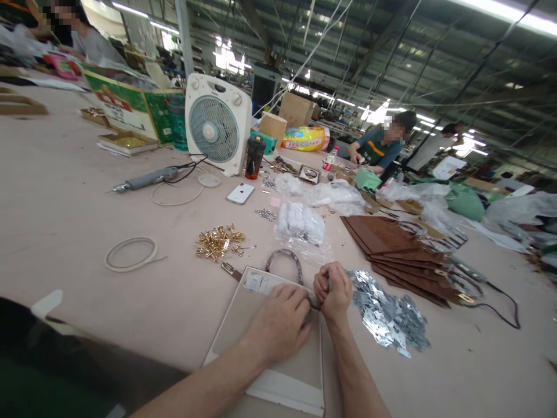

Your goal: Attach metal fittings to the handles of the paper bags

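A flat beige panel [243, 325] lies on the table in front of me. My left hand [281, 322] rests on its top right part, fingers curled and pressing down on it. My right hand [334, 290] is a fist just beside it, wrapped round a thin grey tool whose tip shows between the fingers. A curved handle strap [285, 258] with a brown end tab [230, 270] lies at the panel's far edge. Loose silver metal plates [387, 313] are heaped to the right of my right hand.
Gold fittings [217, 241], a tape ring [130, 253], a bagged white bundle [301, 223], a white phone [240, 193], an electric screwdriver [145, 179] and a box fan [217, 123] lie beyond. Stacked brown panels [404, 252] sit right. Other people work at the far ends.
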A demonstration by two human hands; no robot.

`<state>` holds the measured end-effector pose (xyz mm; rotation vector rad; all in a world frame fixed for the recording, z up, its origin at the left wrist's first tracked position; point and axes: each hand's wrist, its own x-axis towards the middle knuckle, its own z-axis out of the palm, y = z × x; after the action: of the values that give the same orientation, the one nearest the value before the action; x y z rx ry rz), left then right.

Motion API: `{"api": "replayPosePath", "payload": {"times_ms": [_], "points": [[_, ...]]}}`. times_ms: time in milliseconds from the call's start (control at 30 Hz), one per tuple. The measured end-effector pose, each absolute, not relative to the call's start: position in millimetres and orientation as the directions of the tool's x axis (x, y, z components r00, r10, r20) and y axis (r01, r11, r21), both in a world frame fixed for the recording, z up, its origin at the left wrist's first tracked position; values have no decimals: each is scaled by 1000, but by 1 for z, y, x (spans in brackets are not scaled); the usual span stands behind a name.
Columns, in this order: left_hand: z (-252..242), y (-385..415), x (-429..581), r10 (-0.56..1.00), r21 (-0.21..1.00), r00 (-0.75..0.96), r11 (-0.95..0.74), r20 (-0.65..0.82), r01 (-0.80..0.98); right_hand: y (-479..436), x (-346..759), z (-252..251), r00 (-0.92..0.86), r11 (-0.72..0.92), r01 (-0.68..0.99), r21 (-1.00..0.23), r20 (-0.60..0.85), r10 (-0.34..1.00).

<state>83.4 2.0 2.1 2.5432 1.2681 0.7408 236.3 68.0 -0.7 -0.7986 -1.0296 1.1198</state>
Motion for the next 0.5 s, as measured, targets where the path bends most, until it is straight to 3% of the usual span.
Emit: {"api": "replayPosePath", "payload": {"times_ms": [267, 367, 500], "points": [[-7, 8, 91, 811, 365, 463, -578, 358, 730, 36, 226, -12, 110, 520, -132, -844, 509, 854], [-7, 10, 93, 816, 368, 466, -573, 342, 732, 33, 225, -13, 161, 535, -119, -836, 516, 842], [-2, 9, 94, 821, 361, 452, -563, 350, 743, 38, 236, 3, 228, 446, -281, -850, 393, 891]]}}
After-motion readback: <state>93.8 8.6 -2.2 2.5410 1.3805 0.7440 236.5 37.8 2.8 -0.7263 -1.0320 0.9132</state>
